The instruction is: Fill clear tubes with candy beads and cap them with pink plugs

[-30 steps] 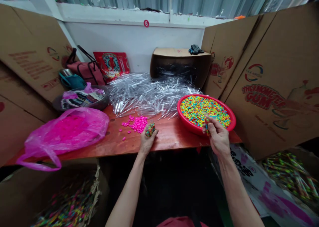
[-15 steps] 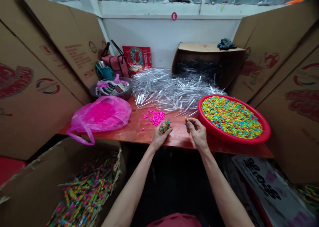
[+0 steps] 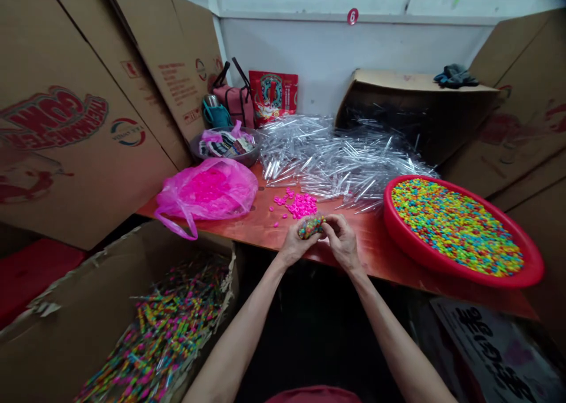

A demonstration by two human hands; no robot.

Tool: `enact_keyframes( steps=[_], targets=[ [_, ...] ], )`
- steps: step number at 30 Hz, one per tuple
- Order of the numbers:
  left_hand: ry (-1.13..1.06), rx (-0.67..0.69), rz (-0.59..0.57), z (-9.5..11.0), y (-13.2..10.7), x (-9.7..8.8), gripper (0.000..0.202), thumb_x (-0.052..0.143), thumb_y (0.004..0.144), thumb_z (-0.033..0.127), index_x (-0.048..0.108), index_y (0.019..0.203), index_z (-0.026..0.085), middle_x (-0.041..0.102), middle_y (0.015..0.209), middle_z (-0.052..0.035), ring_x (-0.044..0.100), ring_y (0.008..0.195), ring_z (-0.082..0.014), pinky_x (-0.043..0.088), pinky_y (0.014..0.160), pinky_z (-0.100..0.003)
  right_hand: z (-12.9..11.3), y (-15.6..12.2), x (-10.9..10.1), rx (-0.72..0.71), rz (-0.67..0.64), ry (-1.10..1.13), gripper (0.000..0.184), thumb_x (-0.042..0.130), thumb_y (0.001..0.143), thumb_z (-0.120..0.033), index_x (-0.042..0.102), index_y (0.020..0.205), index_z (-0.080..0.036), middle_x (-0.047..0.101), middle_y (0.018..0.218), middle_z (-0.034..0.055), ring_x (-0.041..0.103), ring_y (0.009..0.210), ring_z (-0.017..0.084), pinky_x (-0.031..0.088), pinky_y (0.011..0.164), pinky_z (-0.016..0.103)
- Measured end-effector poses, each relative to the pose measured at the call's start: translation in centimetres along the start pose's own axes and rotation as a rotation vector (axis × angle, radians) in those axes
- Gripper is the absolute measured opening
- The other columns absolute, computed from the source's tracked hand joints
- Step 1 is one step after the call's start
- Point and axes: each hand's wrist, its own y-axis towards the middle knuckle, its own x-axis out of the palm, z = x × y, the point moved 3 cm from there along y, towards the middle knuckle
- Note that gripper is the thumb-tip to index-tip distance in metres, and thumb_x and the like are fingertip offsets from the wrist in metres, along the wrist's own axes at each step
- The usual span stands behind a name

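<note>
My left hand is closed around a bundle of clear plastic tubes filled with small multicoloured candies. Against the right end of that bundle, my right hand pinches a tube between thumb and fingers, which partly hide it. Just beyond my hands lies a loose pile of pink caps on the reddish table. A red basin full of multicoloured candies stands to the right. Behind the caps spreads a heap of clear tubes.
On the left of the table rest a pink plastic bag and a bowl. Below left, an open carton holds many filled tubes. Cardboard panels wall both sides. A cardboard box with a cloth on top stands behind.
My right hand has come left with its tube to meet the bundle in my left hand. The camera view has turned left, shifting the scene rightward.
</note>
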Motion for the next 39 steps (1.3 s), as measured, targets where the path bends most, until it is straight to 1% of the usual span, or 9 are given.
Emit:
enact_keyframes(
  steps=[3, 7, 11, 14, 18, 22, 25, 29, 39],
  targets=[
    [0.028, 0.014, 0.091, 0.3, 0.2, -1.4, 0.05, 0.091, 0.065, 0.04, 0.075, 0.104, 0.014, 0.078, 0.095, -0.0073, 0.073, 0.083, -0.0198, 0.059, 0.081, -0.031, 0.1, 2.0, -0.2, -0.065, -0.092, -0.043, 0.023, 0.06, 0.098, -0.042, 0.068, 0.108, -0.022, 0.066, 0.092, 0.0042, 0.067, 0.077, 0.019, 0.057, 0.073, 0.033],
    [0.047, -0.012, 0.197, 0.4, 0.4, -2.7, 0.043, 0.093, 0.062, 0.037, 0.076, 0.096, 0.014, 0.076, 0.088, -0.0049, 0.071, 0.077, -0.0174, 0.058, 0.077, -0.03, 1.7, 5.8, -0.5, -0.197, -0.168, -0.281, 0.019, 0.057, 0.098, -0.031, 0.071, 0.105, -0.021, 0.068, 0.097, 0.0068, 0.065, 0.088, 0.021, 0.054, 0.083, 0.036],
    [0.025, -0.099, 0.198, 0.4, 0.4, -2.6, 0.04, 0.092, 0.062, 0.035, 0.077, 0.091, 0.013, 0.075, 0.084, -0.0041, 0.067, 0.071, -0.0148, 0.055, 0.068, -0.025, 3.0, 8.1, 0.6, -0.309, -0.396, -0.418, 0.016, 0.055, 0.096, -0.023, 0.07, 0.093, -0.02, 0.065, 0.106, 0.0096, 0.062, 0.096, 0.023, 0.052, 0.09, 0.039],
    [-0.004, -0.115, 0.182, 0.2, 0.5, -2.6, 0.037, 0.092, 0.063, 0.035, 0.077, 0.089, 0.012, 0.075, 0.083, -0.004, 0.066, 0.068, -0.0133, 0.054, 0.065, -0.024, 3.0, 8.6, 0.9, -0.332, -0.453, -0.417, 0.017, 0.054, 0.096, -0.022, 0.069, 0.09, -0.02, 0.066, 0.106, 0.0099, 0.061, 0.095, 0.023, 0.051, 0.09, 0.04],
    [-0.044, -0.13, 0.167, -0.4, 0.5, -2.8, 0.039, 0.091, 0.065, 0.035, 0.078, 0.093, 0.011, 0.075, 0.079, -0.0044, 0.065, 0.064, -0.013, 0.053, 0.062, -0.024, 2.3, 8.9, 0.0, -0.159, -0.324, -0.312, 0.015, 0.062, 0.092, -0.031, 0.071, 0.089, -0.019, 0.069, 0.091, 0.0065, 0.061, 0.081, 0.02, 0.051, 0.08, 0.036],
    [-0.033, -0.117, 0.155, -0.7, 0.6, -2.8, 0.038, 0.091, 0.066, 0.034, 0.078, 0.094, 0.011, 0.076, 0.082, -0.0057, 0.066, 0.064, -0.0133, 0.053, 0.062, -0.024, 0.7, 8.5, -0.1, 0.114, -0.202, 0.05, 0.032, 0.071, 0.086, -0.046, 0.072, 0.103, -0.018, 0.07, 0.088, 0.0037, 0.058, 0.069, 0.014, 0.048, 0.066, 0.029],
    [-0.04, -0.093, 0.144, -0.7, 0.7, -2.8, 0.04, 0.09, 0.067, 0.033, 0.078, 0.098, 0.012, 0.078, 0.093, -0.0079, 0.07, 0.075, -0.017, 0.057, 0.072, -0.028, -1.2, 8.1, 1.0, 0.203, -0.173, 0.246, 0.035, 0.079, 0.08, -0.051, 0.072, 0.09, -0.018, 0.062, 0.073, -0.0006, 0.05, 0.061, 0.011, 0.042, 0.059, 0.025],
    [-0.029, -0.068, 0.126, -0.5, 0.6, -2.8, 0.043, 0.089, 0.068, 0.033, 0.078, 0.104, 0.013, 0.079, 0.1, -0.0091, 0.073, 0.085, -0.0204, 0.058, 0.083, -0.032, -3.1, 7.7, 2.3, 0.193, -0.164, 0.264, 0.034, 0.083, 0.078, -0.049, 0.071, 0.081, -0.017, 0.056, 0.068, -0.0026, 0.044, 0.06, 0.009, 0.038, 0.058, 0.024],
    [-0.059, -0.062, 0.112, -0.3, 0.8, -2.7, 0.04, 0.09, 0.066, 0.028, 0.077, 0.101, 0.015, 0.077, 0.094, -0.0045, 0.07, 0.08, -0.0168, 0.055, 0.077, -0.027, -4.2, 6.9, 2.1, 0.04, -0.235, 0.135, 0.034, 0.072, 0.09, -0.051, 0.069, 0.078, -0.019, 0.059, 0.067, -0.0009, 0.053, 0.061, 0.013, 0.046, 0.061, 0.027]
  ],
)
